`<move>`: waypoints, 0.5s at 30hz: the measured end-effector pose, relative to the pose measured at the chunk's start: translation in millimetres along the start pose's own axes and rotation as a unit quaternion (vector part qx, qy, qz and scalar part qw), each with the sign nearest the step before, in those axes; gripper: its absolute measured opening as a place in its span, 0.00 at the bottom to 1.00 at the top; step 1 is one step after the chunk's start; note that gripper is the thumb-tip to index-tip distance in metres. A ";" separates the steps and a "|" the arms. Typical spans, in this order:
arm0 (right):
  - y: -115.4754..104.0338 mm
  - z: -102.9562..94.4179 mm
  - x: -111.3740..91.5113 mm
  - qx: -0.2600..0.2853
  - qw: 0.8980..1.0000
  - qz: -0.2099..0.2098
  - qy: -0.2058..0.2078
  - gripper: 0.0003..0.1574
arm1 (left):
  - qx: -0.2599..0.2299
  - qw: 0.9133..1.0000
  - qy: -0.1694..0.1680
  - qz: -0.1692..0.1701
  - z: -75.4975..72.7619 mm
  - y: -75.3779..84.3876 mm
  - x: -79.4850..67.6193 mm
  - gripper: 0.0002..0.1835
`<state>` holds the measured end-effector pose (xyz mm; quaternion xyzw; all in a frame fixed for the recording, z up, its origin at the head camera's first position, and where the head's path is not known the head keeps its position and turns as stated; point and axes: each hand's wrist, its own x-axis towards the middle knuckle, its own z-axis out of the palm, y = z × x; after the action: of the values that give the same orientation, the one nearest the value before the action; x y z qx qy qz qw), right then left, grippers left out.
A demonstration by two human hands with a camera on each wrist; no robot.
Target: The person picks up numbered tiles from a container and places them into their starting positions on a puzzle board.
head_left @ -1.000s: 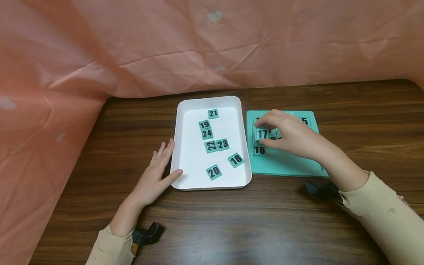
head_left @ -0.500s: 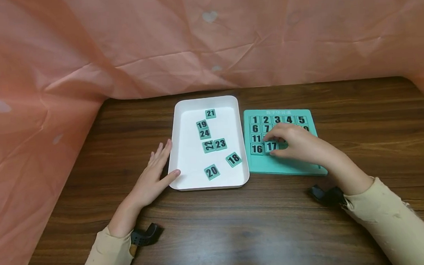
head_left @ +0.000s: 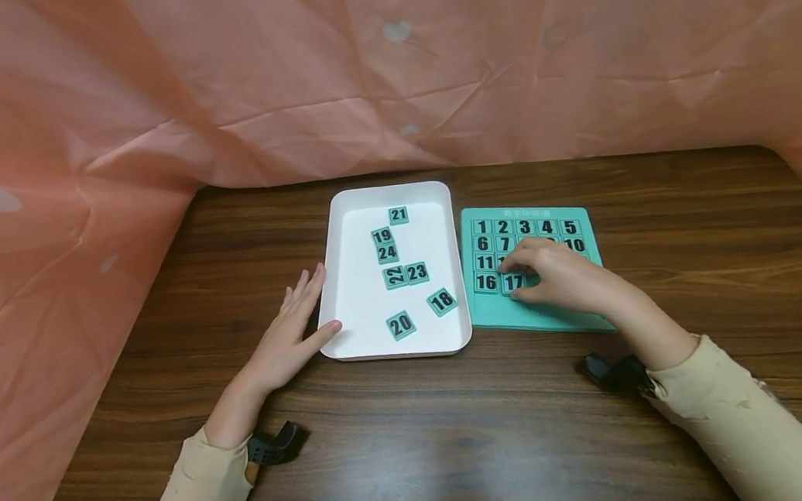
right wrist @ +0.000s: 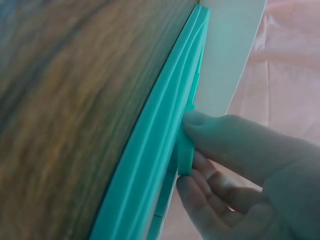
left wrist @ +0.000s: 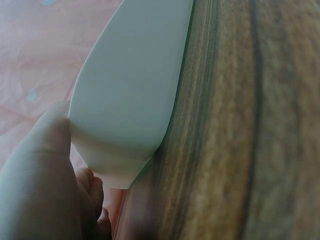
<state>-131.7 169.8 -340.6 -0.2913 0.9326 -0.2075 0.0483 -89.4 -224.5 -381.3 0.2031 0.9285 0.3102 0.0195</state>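
My right hand (head_left: 565, 272) pinches the number 17 tile (head_left: 513, 282) between thumb and fingers, at the teal number puzzle board (head_left: 510, 314). The tile sits just right of the number 16 tile (head_left: 485, 282), in the fourth row. In the right wrist view the tile (right wrist: 185, 156) looks tilted against the board's edge. Rows of lower numbers fill the board's upper part, some hidden under my fingers. My left hand (head_left: 284, 338), fingers extended, rests against the left side of the white tray (head_left: 352, 308); its thumb lies over the rim.
Several loose number tiles lie in the tray, among them 21 (head_left: 398, 215), 18 (head_left: 442, 301) and 20 (head_left: 401, 325). The tray stands close beside the board on a dark wooden table (head_left: 413, 428). A pink cloth (head_left: 361, 82) hangs behind.
My right hand has brought the number 17 tile down and slightly right, from over the number 11 place to beside 16, and lowered it a little more. My left hand stays put.
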 end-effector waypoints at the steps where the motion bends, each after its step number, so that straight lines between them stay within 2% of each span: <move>1: 0.2 0.8 0.3 0.001 1.000 0.000 0.000 0.19 | 0.000 1.000 0.000 0.000 0.0 0.1 -0.1 0.41; 15: 2.6 5.8 2.8 0.003 1.000 0.000 0.009 0.20 | 0.001 1.000 0.001 0.002 0.6 -0.6 0.1 0.41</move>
<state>-134.2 168.1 -346.8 -0.2896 0.9324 -0.2125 0.0411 -89.6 -224.6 -382.2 0.2047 0.9284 0.3097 0.0174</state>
